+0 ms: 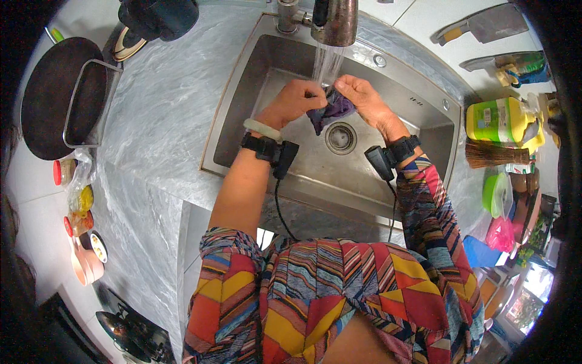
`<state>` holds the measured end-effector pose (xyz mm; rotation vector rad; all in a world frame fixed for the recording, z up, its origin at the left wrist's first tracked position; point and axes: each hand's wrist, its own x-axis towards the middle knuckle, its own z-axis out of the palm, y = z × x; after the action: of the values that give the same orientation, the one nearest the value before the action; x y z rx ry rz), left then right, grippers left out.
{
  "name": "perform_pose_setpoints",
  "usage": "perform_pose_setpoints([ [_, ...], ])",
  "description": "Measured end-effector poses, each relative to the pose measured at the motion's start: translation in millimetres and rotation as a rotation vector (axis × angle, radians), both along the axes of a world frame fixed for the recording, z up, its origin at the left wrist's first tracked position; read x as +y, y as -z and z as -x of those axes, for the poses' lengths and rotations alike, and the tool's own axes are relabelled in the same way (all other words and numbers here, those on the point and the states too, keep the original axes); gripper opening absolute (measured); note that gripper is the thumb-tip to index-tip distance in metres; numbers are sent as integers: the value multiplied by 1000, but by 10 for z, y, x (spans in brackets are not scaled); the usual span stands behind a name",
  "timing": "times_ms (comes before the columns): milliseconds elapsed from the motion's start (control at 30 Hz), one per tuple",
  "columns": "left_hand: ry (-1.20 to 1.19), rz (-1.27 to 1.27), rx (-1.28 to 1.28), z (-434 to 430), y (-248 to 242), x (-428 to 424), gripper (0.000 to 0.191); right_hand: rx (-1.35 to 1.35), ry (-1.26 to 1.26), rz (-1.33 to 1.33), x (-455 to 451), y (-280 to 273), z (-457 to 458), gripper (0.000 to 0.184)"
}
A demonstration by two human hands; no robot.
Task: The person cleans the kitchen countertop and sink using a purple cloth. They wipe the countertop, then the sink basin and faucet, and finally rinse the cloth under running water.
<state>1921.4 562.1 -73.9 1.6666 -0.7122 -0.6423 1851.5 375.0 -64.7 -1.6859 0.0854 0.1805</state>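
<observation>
A dark purple cloth (337, 108) hangs in a bunch over the stainless steel sink (300, 150), beneath the running tap (335, 27). My left hand (295, 101) pinches its left side between thumb and fingers. On its upper right, my right hand (363, 100) grips the cloth's edge. Water from the tap falls between my two hands and onto the cloth. Just below the cloth lies the round drain strainer (341, 138). Each of my wrists wears a black strap with a small device and a cable.
Left on the grey marbled countertop (159, 109) stand a black pan (63, 98) and several jars. A black appliance (159, 18) is at the back left. Right of the sink are a yellow-green jug (498, 120), a brush (495, 154) and a green container (493, 194). Cleavers (498, 25) hang at the back right.
</observation>
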Motion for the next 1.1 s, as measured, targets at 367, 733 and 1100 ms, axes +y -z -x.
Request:
perform_pose_setpoints([
  [367, 106, -67, 65, 13, -14, -28, 21, 48, -39, -85, -57, 54, 8, 28],
  [733, -29, 346, 689, -36, 61, 79, 18, 136, -211, -49, -82, 216, 72, 39],
  [1100, -318, 73, -11, -145, 698, 251, 59, 385, 148, -473, 118, 541, 84, 31],
])
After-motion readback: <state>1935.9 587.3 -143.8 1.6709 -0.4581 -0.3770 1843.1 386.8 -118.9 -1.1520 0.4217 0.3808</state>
